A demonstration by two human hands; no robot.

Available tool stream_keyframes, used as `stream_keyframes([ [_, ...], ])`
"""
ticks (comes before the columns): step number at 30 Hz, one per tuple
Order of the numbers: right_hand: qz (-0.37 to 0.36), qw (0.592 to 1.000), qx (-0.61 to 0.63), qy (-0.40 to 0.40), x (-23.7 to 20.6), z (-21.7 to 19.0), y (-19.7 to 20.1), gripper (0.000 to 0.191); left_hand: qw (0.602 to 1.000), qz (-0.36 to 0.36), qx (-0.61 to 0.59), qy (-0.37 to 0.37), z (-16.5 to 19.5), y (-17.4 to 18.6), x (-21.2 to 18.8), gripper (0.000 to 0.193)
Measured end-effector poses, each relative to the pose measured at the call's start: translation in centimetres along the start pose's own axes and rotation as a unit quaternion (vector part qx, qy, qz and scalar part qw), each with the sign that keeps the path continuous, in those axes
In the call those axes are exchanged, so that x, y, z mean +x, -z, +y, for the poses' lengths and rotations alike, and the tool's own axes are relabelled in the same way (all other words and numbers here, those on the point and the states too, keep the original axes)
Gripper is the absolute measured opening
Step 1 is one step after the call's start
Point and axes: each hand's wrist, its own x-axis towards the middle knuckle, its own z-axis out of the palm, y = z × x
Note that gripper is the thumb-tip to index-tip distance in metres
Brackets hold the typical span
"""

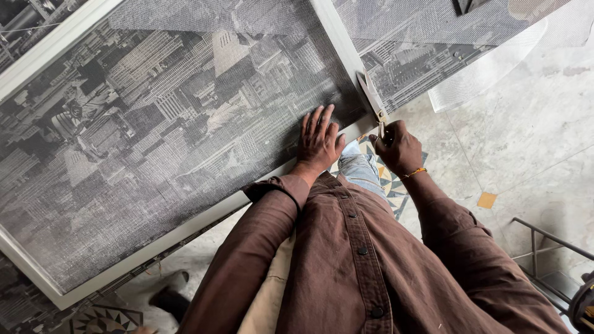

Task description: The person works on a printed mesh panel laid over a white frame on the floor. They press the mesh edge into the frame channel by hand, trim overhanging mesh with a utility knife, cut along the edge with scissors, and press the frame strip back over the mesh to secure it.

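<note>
A large white-framed screen panel [185,226] lies flat in front of me, its grey mesh [173,124] stretched over a black-and-white city picture. My left hand [318,140] presses flat on the mesh near the frame's near right corner, fingers spread. My right hand [397,147] grips a pair of scissors [372,96], whose blades point up along the frame's right edge. Loose mesh [489,68] hangs beyond that edge to the right.
A pale stone floor [532,161] with a yellow inlay tile [487,200] lies to the right. A dark metal rack [550,260] stands at the lower right. A dark shoe [170,300] rests on patterned floor tiles at the bottom left.
</note>
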Motion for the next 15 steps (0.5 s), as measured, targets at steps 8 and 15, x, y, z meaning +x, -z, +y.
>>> stream_keyframes([
  [8,-0.019,0.999,-0.047,-0.007,-0.5,-1.6,1.9,0.053,1.0,0.004,0.0,-0.002,-0.1,0.2,0.1,0.03],
  [15,0.002,0.996,-0.07,0.046,1.0,-2.0,1.4,0.05,1.0,0.005,0.002,0.0,0.1,0.2,0.0,0.03],
])
